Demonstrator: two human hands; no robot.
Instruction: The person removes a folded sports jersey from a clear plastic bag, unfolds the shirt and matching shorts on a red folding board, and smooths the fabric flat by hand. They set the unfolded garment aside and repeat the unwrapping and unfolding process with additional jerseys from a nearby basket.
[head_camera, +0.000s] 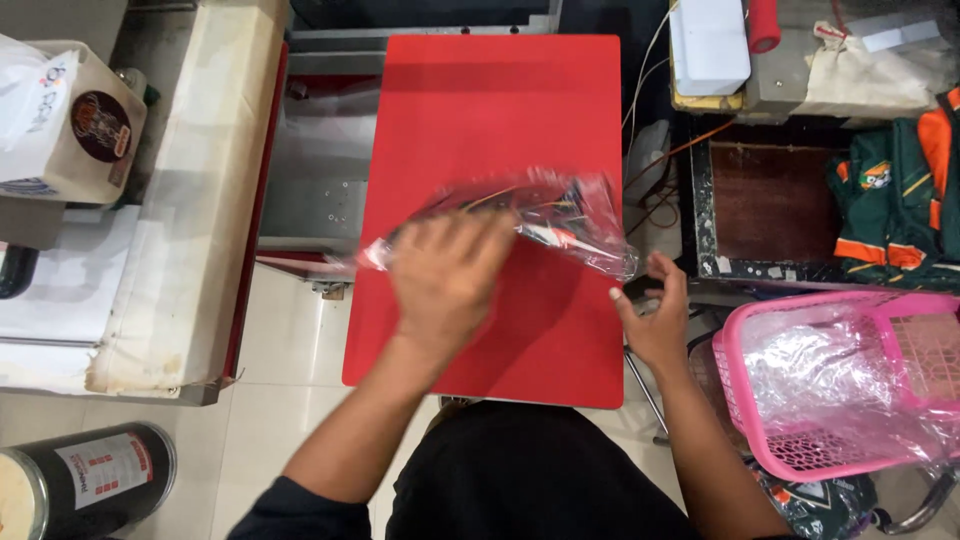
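On red board (470, 110), mid-scene: clear plastic packet (560, 215) with dark garment inside, lying crosswise, right end overhanging edge. Best kept flat and square on board; press evenly, smooth wrinkles outward. Left hand (445, 280) spread palm-down on packet's left part, fingers loosely splayed, blurred; pressing, not clenched. Right hand (655, 315) at board's right edge, fingers half-curled, empty, just below packet end. Pink basket (740, 400) near right.

A plastic bag (520, 215) lies on the board (480, 100), apparently flat; a basket (740, 400) stands right.
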